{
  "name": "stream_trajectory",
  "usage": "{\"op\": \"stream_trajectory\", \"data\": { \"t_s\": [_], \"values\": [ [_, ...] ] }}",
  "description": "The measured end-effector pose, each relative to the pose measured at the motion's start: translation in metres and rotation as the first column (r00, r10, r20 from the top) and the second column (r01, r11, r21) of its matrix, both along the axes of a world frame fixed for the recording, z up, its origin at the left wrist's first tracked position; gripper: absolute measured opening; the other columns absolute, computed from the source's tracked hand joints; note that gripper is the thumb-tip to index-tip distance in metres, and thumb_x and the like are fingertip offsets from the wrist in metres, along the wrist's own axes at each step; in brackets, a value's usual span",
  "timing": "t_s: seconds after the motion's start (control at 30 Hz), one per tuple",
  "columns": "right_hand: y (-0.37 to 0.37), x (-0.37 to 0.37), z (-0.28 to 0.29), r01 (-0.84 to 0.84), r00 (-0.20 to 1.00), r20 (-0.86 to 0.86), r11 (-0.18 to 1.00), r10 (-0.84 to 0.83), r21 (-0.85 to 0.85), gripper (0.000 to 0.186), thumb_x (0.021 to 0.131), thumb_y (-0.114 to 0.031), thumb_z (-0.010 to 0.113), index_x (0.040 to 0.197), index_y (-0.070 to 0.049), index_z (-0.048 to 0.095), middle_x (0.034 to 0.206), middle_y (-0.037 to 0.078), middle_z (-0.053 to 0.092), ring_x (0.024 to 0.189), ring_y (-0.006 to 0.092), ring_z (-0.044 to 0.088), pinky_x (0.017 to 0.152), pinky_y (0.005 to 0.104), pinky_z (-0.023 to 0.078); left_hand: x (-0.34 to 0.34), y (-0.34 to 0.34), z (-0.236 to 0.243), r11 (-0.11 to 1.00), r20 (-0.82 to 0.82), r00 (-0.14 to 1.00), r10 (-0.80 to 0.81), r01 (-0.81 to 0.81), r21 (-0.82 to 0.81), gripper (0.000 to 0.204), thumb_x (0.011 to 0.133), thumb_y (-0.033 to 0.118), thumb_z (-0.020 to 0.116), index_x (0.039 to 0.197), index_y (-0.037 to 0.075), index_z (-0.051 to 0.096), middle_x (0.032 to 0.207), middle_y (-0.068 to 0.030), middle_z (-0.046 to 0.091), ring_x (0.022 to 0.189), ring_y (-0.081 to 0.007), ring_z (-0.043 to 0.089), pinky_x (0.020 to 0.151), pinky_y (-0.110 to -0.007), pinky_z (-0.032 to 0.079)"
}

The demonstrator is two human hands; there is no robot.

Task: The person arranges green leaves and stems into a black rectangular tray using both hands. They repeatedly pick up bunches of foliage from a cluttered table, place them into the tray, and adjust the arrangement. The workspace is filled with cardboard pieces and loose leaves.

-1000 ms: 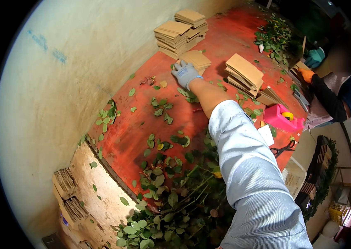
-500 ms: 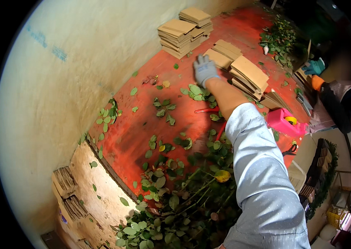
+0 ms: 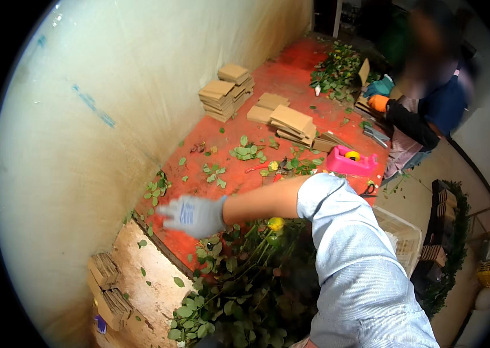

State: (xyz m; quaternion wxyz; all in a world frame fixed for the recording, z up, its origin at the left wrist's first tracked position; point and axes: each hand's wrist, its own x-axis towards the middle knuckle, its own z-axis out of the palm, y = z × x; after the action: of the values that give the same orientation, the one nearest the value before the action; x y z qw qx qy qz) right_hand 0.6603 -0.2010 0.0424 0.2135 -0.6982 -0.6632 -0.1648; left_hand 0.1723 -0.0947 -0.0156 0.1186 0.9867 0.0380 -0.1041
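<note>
My right hand (image 3: 194, 216), in a pale grey glove, stretches leftward over the near left part of the red table (image 3: 236, 130). Its fingers are extended and blurred, and I see nothing held in them. Just below it lies a large heap of leafy green stems (image 3: 250, 284), partly in shadow, with a yellow bloom or leaf (image 3: 276, 224) on top. Loose leaves (image 3: 158, 188) are scattered beyond the fingertips. A red-handled tool (image 3: 256, 167) rests past my forearm, partly among leaves. My left hand does not show.
Folded cardboard stacks (image 3: 216, 100) stand by the wall; more cardboard (image 3: 293, 120) lies mid-table. A pink tape dispenser (image 3: 343, 165) and scissors (image 3: 369, 188) sit near the right edge, above a white crate (image 3: 410, 240). At the far right, a co-worker's gloved hands (image 3: 379, 95) handle cardboard.
My right hand has left the cardboard pieces at mid-table and swung left and nearer, over the leafy heap. The whole view has shifted as well.
</note>
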Motion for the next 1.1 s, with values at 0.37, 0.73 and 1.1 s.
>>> {"op": "stream_trajectory", "data": {
  "t_s": [0.37,0.73,1.1],
  "values": [
    [-0.112,-0.363,0.066,-0.361,0.767,-0.513,0.92,0.385,0.152,0.035,0.094,-0.015,0.061,0.125,-0.002,0.056,0.141,0.024,0.048,0.124,0.0415,0.054,0.101,0.0484,0.048,-0.191,0.057,-0.053,0.814,0.388,0.913,0.128,0.126,-0.567,0.076,0.095,0.038,0.069,0.151,-0.005,0.042,0.162,-0.0288,0.032,0.143,-0.0513,0.038,0.119,-0.055,0.032],
    [-0.191,-0.616,0.0,-0.277,0.503,-0.856,0.96,0.116,-0.032,0.04,0.101,-0.021,0.055,0.138,-0.005,0.051,0.146,0.019,0.045,0.127,0.0392,0.053,0.105,0.0464,0.045,-0.182,0.023,0.005,0.992,0.041,0.993,0.111,-0.108,-0.066,0.091,0.073,0.046,0.085,0.144,-0.002,0.053,0.161,-0.022,0.036,0.135,-0.0511,0.042,0.117,-0.054,0.034],
    [-0.272,-0.598,0.023,-0.18,0.569,-0.818,0.983,0.082,-0.027,0.038,0.101,-0.023,0.057,0.134,-0.004,0.055,0.13,0.02,0.057,0.118,0.0395,0.059,0.103,0.0451,0.047,-0.172,0.018,0.03,0.949,-0.033,0.965,0.259,-0.26,-0.179,0.085,0.083,0.052,0.078,0.146,0.001,0.053,0.158,-0.0243,0.042,0.148,-0.0378,0.039,0.122,-0.043,0.032]
  ]
}}
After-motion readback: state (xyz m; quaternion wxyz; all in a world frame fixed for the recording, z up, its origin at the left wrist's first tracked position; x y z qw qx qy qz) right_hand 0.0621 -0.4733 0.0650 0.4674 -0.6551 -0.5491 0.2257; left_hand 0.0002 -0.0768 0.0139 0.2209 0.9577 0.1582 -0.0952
